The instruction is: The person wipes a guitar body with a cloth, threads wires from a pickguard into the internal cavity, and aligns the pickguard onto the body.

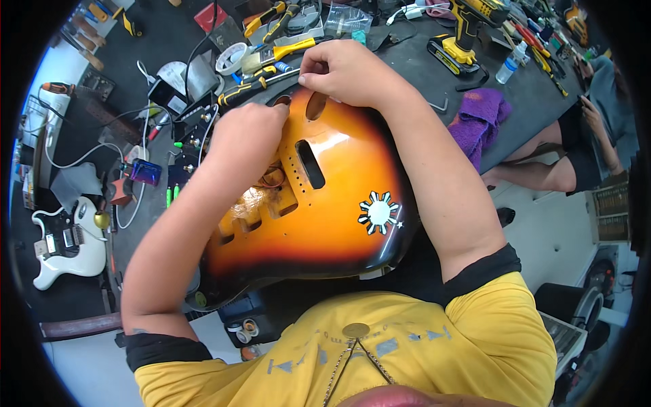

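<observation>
A sunburst guitar body lies in front of me, with open cavities, small holes and a white sun emblem. My left hand is on its upper left, beside a cavity, fingers curled; what they grip is hidden. My right hand is at the top edge above an oval opening, its thumb and fingers bent close together around something I cannot make out. A few wires show in the middle cavity beside my left wrist.
Behind are screwdrivers, a brush, a yellow drill, a bottle and a purple cloth. Cables and small boxes sit left, near a white guitar body. Another person sits at the right.
</observation>
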Available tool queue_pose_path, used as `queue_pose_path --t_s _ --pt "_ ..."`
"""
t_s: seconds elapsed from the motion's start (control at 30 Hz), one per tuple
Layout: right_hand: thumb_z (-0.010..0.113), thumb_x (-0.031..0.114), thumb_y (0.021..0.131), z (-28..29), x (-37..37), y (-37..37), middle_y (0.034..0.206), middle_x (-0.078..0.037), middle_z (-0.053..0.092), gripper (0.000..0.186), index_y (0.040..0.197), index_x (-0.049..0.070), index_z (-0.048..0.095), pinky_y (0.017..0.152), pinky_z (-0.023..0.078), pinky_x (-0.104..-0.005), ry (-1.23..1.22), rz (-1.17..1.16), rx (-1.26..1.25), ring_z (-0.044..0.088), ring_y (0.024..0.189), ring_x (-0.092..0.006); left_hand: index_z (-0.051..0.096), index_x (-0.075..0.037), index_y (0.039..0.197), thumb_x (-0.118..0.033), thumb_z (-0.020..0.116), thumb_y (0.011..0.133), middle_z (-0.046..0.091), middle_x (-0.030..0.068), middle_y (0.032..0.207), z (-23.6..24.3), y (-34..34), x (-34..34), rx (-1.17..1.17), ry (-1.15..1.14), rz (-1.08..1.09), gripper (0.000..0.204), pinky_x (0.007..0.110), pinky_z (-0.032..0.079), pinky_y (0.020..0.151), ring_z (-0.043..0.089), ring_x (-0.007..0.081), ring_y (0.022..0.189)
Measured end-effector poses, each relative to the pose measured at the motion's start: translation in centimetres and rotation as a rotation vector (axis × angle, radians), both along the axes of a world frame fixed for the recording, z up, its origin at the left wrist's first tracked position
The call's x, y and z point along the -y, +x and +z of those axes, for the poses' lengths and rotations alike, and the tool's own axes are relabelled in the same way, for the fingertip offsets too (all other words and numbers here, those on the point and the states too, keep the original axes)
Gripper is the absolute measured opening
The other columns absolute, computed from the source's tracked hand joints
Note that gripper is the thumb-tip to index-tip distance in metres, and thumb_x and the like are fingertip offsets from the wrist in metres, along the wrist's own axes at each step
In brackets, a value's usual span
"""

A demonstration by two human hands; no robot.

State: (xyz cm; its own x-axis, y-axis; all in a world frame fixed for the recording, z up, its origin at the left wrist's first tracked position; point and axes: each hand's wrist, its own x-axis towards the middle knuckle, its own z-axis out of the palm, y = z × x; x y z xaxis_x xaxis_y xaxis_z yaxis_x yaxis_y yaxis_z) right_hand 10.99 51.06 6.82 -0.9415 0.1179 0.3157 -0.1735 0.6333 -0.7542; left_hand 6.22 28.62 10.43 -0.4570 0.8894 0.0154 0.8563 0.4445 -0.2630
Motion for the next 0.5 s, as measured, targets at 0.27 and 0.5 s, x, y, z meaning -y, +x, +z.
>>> queue_pose_path --t_s 0.27,0.5 --pt "0.079 0.026 0.095 -0.2 -0.3 -0.3 0.092 -0.013 0.079 0.026 0.107 0.002 0.079 0.073 0.060 -0.0380 0.093 0.009 -0.032 0.075 0.080 -0.0250 0.083 -0.003 0.109 -0.005 0.069 0.093 0.078 0.0242 0.098 0.6 -0.8 0.5 0.383 0.163 0.148 0.021 0.048 0.060 0.088 0.076 0.0431 0.093" --pt "0.076 0.022 0.094 -0.4 -0.5 -0.2 0.096 -0.015 0.080 0.023 0.105 0.002 0.079 0.081 0.060 -0.0389 0.134 0.001 -0.016 0.076 0.086 -0.0287 0.083 -0.004 0.111 -0.005 0.072 0.091 0.080 0.0210 0.099 0.0 0.2 -0.1 0.386 0.282 0.309 0.023 0.042 0.061 0.087 0.078 0.0385 0.093"
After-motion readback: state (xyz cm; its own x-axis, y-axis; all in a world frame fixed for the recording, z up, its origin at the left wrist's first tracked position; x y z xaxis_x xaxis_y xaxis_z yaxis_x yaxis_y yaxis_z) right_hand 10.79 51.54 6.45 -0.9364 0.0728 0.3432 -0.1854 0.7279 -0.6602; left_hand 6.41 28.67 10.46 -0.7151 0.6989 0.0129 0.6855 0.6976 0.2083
